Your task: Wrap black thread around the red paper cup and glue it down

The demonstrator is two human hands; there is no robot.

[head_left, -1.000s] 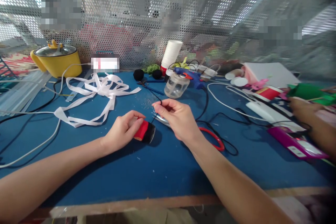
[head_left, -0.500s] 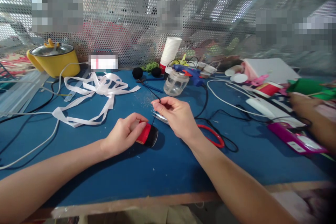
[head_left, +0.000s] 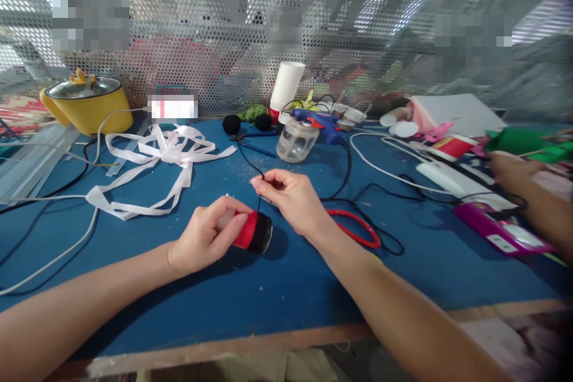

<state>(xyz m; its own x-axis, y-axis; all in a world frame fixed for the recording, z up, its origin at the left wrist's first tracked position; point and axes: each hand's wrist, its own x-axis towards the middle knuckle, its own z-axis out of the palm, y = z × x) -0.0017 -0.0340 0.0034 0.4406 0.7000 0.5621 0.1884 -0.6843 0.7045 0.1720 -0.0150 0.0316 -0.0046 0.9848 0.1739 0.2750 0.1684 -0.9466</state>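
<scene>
My left hand point(head_left: 208, 230) is closed round a small red cup point(head_left: 244, 233) lying on its side, apparently paper. Black yarn covers the cup's right-hand end in a broad band. My right hand point(head_left: 290, 197) pinches a strand of black yarn point(head_left: 259, 205) between thumb and fingertips, just above the cup. From the pinch the strand drops to the black band, and its other side runs back across the table towards a black yarn ball point(head_left: 231, 125). The scissors' red handle point(head_left: 358, 228) shows beside my right forearm, which hides part of them.
White ribbon point(head_left: 172, 149) lies in loops on the left, near a yellow pot point(head_left: 89, 104). Behind my hands stand a clear jar point(head_left: 295, 142), a blue glue gun point(head_left: 320, 122) and stacked white cups point(head_left: 286, 86). Cables and a purple power strip point(head_left: 501, 233) lie right, near another person's arm point(head_left: 544, 203).
My right hand has moved slightly left and down, with the yarn strand now steeper at the cup. My left hand still holds the cup. The view has shifted a little.
</scene>
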